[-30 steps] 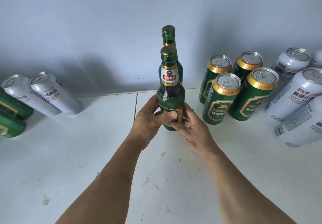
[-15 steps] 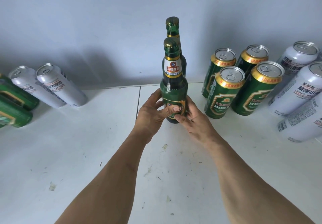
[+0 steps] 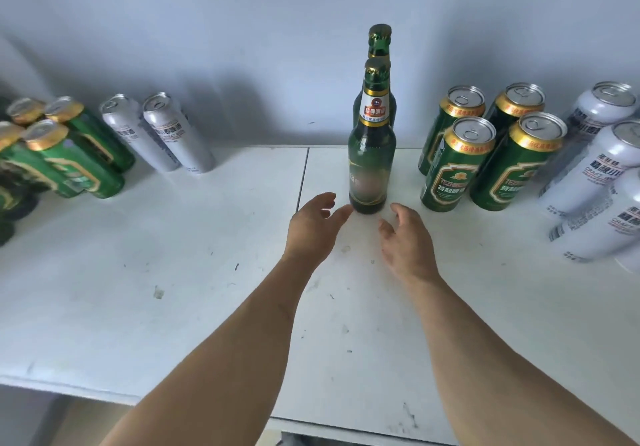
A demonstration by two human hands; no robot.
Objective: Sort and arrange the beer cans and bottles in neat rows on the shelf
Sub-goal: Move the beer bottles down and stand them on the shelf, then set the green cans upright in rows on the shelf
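Note:
A green beer bottle (image 3: 371, 154) stands upright on the white shelf (image 3: 207, 272), directly in front of a second green bottle (image 3: 380, 41) near the back wall. My left hand (image 3: 313, 229) hovers just left of the front bottle's base, fingers apart, holding nothing. On the other side, slightly nearer to me, my right hand (image 3: 405, 239) is also open and empty. Several green cans (image 3: 457, 165) stand in two rows to the right of the bottles. White cans (image 3: 595, 175) stand at the far right.
Two white cans (image 3: 173, 132) stand at the back left, with several green cans (image 3: 69, 154) beside them at the far left. The shelf's front edge (image 3: 207, 400) runs below my forearms. A seam (image 3: 303, 178) splits the shelf surface just left of the bottles.
Both hands let go of the front bottle and drew back toward me. The bottle now stands free in front of the rear one. The camera view widened and tilted down.

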